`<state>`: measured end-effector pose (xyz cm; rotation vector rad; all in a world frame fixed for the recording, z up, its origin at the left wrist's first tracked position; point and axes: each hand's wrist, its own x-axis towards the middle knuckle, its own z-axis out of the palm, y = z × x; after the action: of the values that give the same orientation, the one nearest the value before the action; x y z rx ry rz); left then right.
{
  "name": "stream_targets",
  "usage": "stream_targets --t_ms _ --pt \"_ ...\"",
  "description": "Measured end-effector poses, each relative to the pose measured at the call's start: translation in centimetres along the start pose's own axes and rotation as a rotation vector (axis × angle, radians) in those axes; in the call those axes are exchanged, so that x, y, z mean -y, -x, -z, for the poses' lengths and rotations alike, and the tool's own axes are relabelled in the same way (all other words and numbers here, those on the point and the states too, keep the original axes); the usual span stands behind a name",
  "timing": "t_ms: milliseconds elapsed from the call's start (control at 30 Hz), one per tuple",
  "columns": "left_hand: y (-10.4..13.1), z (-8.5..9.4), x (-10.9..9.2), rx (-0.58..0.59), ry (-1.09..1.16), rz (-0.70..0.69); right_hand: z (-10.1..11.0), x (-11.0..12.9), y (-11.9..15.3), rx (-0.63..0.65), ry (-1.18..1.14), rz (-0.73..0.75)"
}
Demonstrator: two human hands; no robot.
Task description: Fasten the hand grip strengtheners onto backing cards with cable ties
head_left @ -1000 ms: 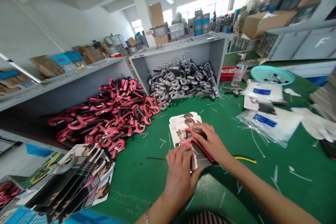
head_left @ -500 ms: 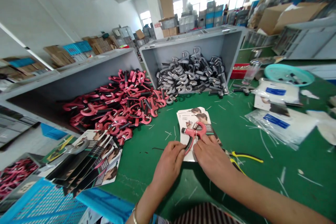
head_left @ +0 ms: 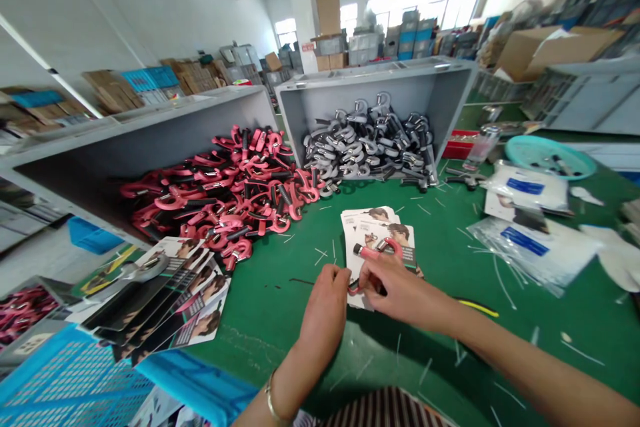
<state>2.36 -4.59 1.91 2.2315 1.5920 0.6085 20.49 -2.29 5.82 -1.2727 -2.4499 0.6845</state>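
Observation:
A pink hook-shaped tool (head_left: 394, 243) with a black end lies over a printed card on a stack of cards (head_left: 353, 230) at the middle of the green table. My right hand (head_left: 395, 287) reaches across the tool, its thumb and fingers closed around the middle and hiding much of it. At the lower end of the tool, my left hand (head_left: 327, 300) has its fingers pinched together beside the card edge. What the left fingertips grip is mostly covered. Yellow-handled pliers (head_left: 477, 307) lie partly hidden beneath my right forearm.
Pink tools (head_left: 240, 193) spill from a tipped grey bin at left; grey ones (head_left: 370, 147) fill another behind. Fanned cards (head_left: 170, 300) overhang the left table edge beside a blue crate (head_left: 75, 373). Plastic bags (head_left: 540, 240), a turquoise tray (head_left: 525, 145) and scattered white ties occupy the right.
My right hand has moved up and left over the tool, now covering its middle. The left hand stays near the tool's lower end. More of the pliers is hidden.

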Motion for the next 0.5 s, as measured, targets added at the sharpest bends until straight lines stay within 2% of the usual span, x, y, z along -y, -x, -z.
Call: stream_targets --t_ms 100,233,300,400,433,500 --pt "-0.1 -0.1 0.0 0.006 -0.076 0.028 0.7 -0.4 -0.2 0.113 -0.223 0.01" --pt "-0.2 -0.2 0.2 -0.018 -0.125 -0.008 1.0 0.5 1.2 0.128 -0.098 0.141" --pt "-0.2 0.0 0.5 -0.034 -0.058 -0.05 1.5 1.3 2.2 0.15 -0.145 0.152" --pt "-0.3 0.6 1.2 -0.023 0.07 -0.122 2.8 1.6 3.6 0.21 -0.51 0.082" --pt "-0.4 0.8 1.4 -0.012 0.089 -0.146 3.1 1.4 3.9 0.197 -0.63 0.044" --pt "-0.7 1.2 1.7 0.009 0.082 -0.186 3.4 0.7 4.5 0.074 -0.72 -0.029"
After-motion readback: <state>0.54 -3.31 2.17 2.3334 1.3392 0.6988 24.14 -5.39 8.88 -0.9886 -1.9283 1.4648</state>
